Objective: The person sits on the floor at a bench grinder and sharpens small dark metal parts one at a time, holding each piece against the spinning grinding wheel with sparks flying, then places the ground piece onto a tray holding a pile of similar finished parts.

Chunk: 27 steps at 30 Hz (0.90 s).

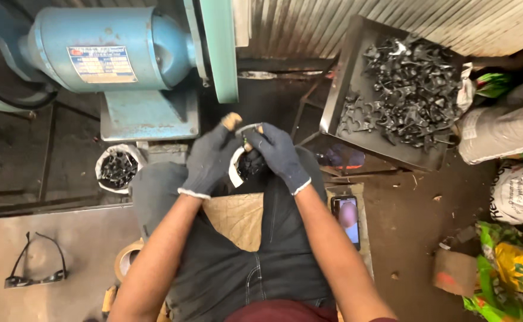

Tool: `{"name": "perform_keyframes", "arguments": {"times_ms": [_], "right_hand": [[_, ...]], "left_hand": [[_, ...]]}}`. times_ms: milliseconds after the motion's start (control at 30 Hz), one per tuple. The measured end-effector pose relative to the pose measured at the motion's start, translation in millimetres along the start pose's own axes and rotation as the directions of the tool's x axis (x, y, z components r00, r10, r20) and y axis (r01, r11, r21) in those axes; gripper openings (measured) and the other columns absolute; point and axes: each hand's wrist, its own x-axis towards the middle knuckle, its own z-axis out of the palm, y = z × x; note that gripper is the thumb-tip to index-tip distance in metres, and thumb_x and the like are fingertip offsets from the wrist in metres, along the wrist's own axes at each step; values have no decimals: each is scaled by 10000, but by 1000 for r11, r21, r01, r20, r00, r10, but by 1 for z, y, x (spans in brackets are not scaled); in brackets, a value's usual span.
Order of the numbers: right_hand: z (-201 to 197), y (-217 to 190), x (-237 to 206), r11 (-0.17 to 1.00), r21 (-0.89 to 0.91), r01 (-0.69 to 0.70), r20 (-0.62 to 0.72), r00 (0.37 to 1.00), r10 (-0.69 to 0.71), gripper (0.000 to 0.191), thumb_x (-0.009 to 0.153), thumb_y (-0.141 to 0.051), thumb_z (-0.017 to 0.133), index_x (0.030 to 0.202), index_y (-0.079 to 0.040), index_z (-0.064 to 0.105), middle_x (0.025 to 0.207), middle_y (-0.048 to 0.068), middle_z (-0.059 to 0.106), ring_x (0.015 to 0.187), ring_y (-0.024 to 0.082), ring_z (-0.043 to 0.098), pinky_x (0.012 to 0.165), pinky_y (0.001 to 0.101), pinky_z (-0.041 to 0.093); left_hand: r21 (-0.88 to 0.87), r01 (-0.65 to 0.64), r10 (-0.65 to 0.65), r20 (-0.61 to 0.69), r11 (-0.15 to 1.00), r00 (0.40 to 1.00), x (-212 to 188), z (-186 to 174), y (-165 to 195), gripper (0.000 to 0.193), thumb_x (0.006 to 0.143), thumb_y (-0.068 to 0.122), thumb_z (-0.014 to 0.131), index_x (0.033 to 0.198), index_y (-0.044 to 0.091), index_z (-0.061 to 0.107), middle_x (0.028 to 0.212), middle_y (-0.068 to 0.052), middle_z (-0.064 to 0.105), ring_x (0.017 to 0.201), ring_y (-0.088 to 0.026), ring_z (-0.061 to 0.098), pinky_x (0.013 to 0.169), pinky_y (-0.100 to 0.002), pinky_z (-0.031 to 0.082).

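Your left hand (209, 162) and right hand (276, 154), both gloved, close their fingers on a small metal part (245, 156) held over your lap, just below the blue motor (109, 48).

The dark workshop floor (404, 209) carries a blue motor (106, 48) on its blue base plate (148, 113) at top left, w/ a small white bucket (103, 179) of black metal parts just below it. On the right a tilted dark tray (345, 77) holds a heap of black metal pieces (410, 89), near white sacks (506, 128) & green bags (506, 268). At lower left a flat metal sheet (70, 238) carries safety glasses (35, 268) & a tape roll (125, 260); a phone (346, 219) lies on a mat (366, 238) near the middle.
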Motion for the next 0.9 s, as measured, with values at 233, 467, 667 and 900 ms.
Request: {"name": "perform_keyframes", "arguments": {"times_ms": [233,467,667,900], "right_hand": [[58,62,49,855,388,-345,-57,917,395,218,1091,-184,615,1071,32,625,766,89,611,582,203,498,506,359,369],[68,96,91,986,-165,-14,-125,992,-7,216,989,-192,632,1080,-12,710,858,159,677,745,276,618,689,415,476],[41,100,86,978,-184,-99,-140,987,74,225,997,-196,629,1060,2,717,933,120,721,864,253,700,792,384,520],[27,54,50,985,-75,155,-436,884,-172,244,1042,-154,560,1206,-7,665,1168,108,717,1073,203,680,960,317,518]], "left_hand": [[95,167,-151,-153,981,977,48,20,-31,369,989,390,600,1025,56,752,962,-243,720,916,-431,678,780,-495,505],[579,-54,266,-288,814,920,67,55,-92,364,836,134,625,1153,21,764,976,-269,724,856,-442,680,688,-522,480],[1,293,-278,-311,956,909,80,75,-70,330,975,326,680,930,12,770,878,-236,727,857,-403,683,759,-492,488],[-302,53,-96,-129,952,987,68,62,-10,354,942,356,669,928,12,749,792,-185,732,734,-349,703,675,-423,518]]}}
